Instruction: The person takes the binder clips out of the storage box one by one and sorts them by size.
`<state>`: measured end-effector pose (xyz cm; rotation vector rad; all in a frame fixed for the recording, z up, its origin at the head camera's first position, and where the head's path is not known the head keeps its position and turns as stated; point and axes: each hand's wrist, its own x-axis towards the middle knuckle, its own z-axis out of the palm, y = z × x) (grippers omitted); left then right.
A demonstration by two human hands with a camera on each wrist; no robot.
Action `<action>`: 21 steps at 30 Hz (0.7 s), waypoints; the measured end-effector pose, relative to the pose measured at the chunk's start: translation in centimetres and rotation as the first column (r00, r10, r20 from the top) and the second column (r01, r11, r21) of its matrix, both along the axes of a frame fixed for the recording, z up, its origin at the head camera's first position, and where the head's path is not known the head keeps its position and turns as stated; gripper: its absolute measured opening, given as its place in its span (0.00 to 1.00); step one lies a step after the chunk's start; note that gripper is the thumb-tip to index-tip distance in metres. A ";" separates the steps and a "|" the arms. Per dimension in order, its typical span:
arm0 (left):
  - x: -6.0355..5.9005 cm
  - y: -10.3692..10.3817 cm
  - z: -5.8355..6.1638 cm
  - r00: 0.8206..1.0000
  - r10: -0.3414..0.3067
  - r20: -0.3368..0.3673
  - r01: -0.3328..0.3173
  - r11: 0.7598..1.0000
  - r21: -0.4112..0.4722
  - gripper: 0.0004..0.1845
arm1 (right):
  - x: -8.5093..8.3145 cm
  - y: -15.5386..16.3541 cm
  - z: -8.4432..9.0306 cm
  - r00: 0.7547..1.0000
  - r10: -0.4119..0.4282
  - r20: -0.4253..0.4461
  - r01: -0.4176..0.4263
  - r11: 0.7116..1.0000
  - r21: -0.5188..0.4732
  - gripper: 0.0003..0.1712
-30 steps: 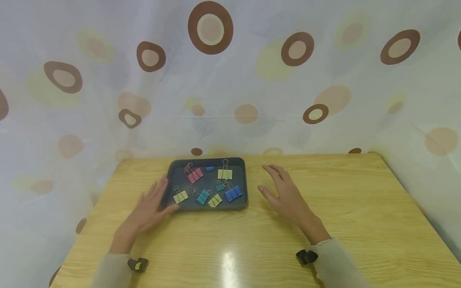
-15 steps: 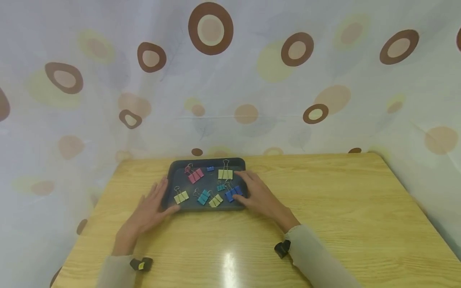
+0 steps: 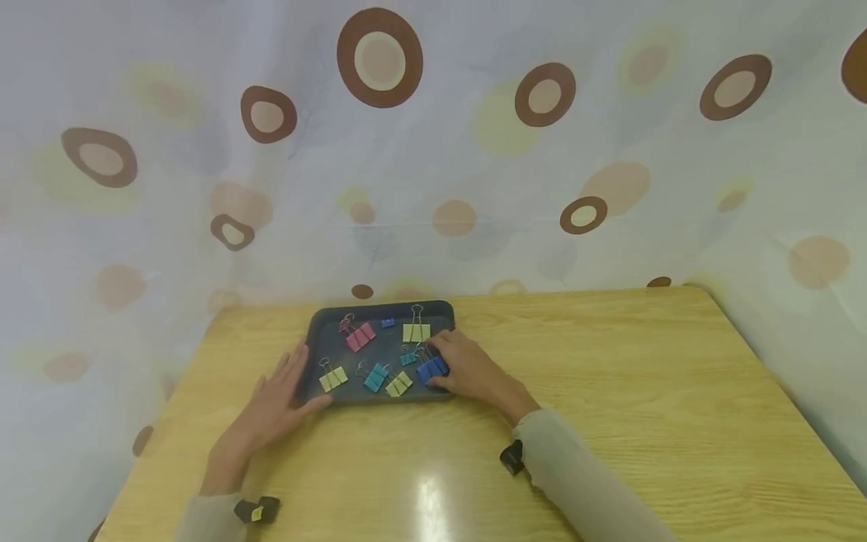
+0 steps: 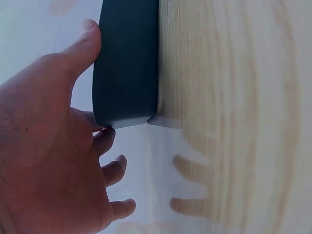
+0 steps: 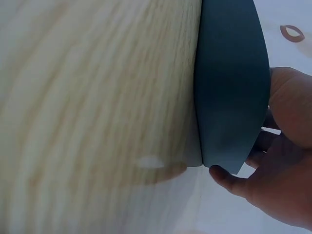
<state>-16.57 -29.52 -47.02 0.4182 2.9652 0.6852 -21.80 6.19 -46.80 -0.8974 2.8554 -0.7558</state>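
In the head view, a dark tray [image 3: 379, 310] holds several binder clips. My left hand [image 3: 274, 403] rests along its left edge, fingers extended and thumb at the near left corner; the left wrist view shows the thumb beside the tray wall [image 4: 127, 63]. My right hand [image 3: 474, 369] reaches over the right rim, thumb and fingers spread around a blue binder clip [image 3: 431, 370]. Whether they pinch it, I cannot tell. The right wrist view shows one fingertip [image 5: 220, 171] at the tray's lower corner, other fingers partly hidden behind the wall.
Nearby in the tray are a large yellow clip [image 3: 416, 333], a pink clip [image 3: 361, 336], a teal clip [image 3: 375, 377], two smaller yellow clips and some tiny ones. The wooden table [image 3: 609, 376] meets a patterned curtain [image 3: 460, 256] just behind the tray.
My right hand has moved left from beside the tray, over its right rim, to the blue clip. My left hand stays at the left edge. The head view has shifted slightly.
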 end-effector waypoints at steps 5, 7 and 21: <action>0.2 0.1 0.0 1.000 0.002 0.010 -0.002 1.000 0.007 0.55 | 0.0 -0.2 0.1 1.000 -0.001 0.015 0.000 0.998 0.067 0.38; 0.2 0.0 0.2 1.000 0.005 0.011 -0.005 1.000 0.011 0.55 | -0.1 -0.2 0.1 1.000 0.004 0.022 -0.005 0.998 0.065 0.37; -0.1 -0.3 -0.3 1.000 0.006 0.002 -0.006 1.000 -0.004 0.54 | -0.3 0.0 0.1 0.998 0.063 0.029 -0.063 0.998 -0.007 0.21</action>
